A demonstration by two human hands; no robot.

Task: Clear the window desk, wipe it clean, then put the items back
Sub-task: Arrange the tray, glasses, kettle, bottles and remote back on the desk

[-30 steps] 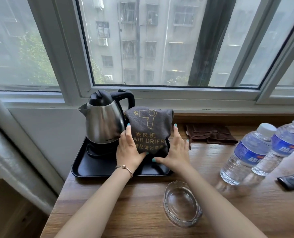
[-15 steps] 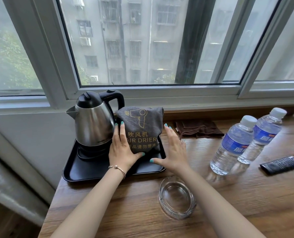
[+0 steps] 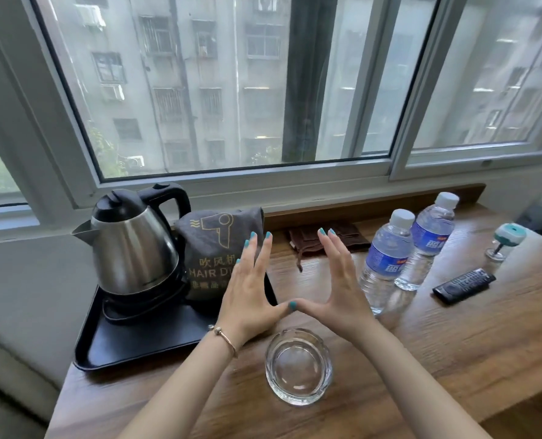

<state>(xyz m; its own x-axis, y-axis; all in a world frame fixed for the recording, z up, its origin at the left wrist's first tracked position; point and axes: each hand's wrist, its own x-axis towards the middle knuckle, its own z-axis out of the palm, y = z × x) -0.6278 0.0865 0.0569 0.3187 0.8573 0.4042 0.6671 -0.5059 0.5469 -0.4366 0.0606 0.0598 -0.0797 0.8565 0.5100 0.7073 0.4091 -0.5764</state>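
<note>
On the wooden window desk point(image 3: 453, 359) a black tray point(image 3: 130, 343) carries a steel kettle point(image 3: 133, 245) and an upright grey hair-drier bag point(image 3: 212, 245). My left hand point(image 3: 250, 293) hovers with straight fingers in front of the bag's right side, holding nothing. My right hand point(image 3: 339, 289) is raised to its right, fingers straight, above the bare wood. The two thumb tips meet between them. A folded brown cloth point(image 3: 330, 237) lies at the back by the sill. A glass ashtray point(image 3: 298, 365) sits below my hands.
Two water bottles point(image 3: 387, 261) point(image 3: 428, 242) stand right of my hands. Further right lie a black remote point(image 3: 464, 285) and a small white-and-teal object point(image 3: 505, 240). The window frame runs along the back; the desk's left edge ends just past the tray.
Both hands have let go of the hair-drier bag and drawn back to the right, thumbs now touching. The bag stays upright on the tray. The camera has swung right.
</note>
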